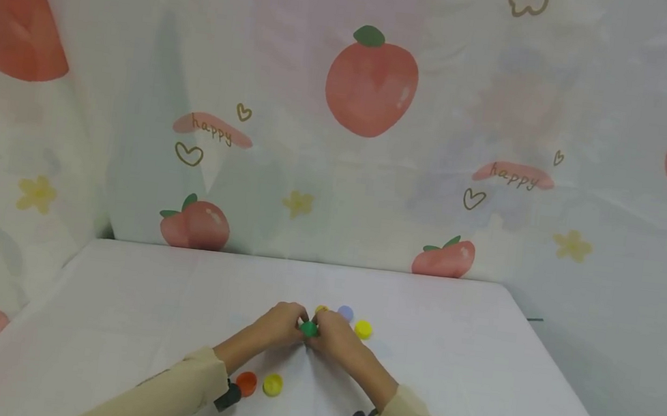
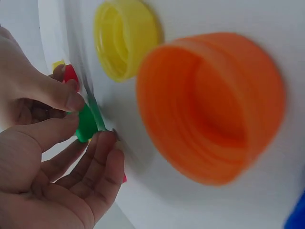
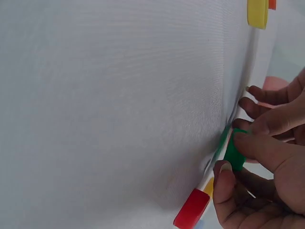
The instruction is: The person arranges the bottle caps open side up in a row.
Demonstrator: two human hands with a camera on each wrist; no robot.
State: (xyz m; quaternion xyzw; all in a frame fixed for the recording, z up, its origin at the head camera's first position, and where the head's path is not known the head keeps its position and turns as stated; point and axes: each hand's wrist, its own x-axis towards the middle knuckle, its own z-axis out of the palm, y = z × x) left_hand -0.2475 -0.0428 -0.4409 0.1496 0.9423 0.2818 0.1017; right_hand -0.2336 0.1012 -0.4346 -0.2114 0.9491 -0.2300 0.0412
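A small green bottle cap [image 1: 309,329] is between the two hands over the middle of the table. My left hand [image 1: 283,324] pinches it from the left, with thumb and fingertips on its edge. On the other side my right hand [image 1: 339,335] pinches it too. The green cap [image 3: 235,151] is partly covered by fingers in the right wrist view. Nearer the left wrist, an orange bottle cap [image 2: 214,107] and a yellow bottle cap [image 2: 125,38] lie with their hollow sides showing. A red cap [image 3: 191,209] lies close to the right hand.
Beyond the right hand are a purple cap [image 1: 345,313], a yellow cap [image 1: 363,329] and another yellow one [image 1: 322,309], partly hidden. A white cloth covers the table [image 1: 463,374]. A patterned curtain [image 1: 360,190] hangs behind it.
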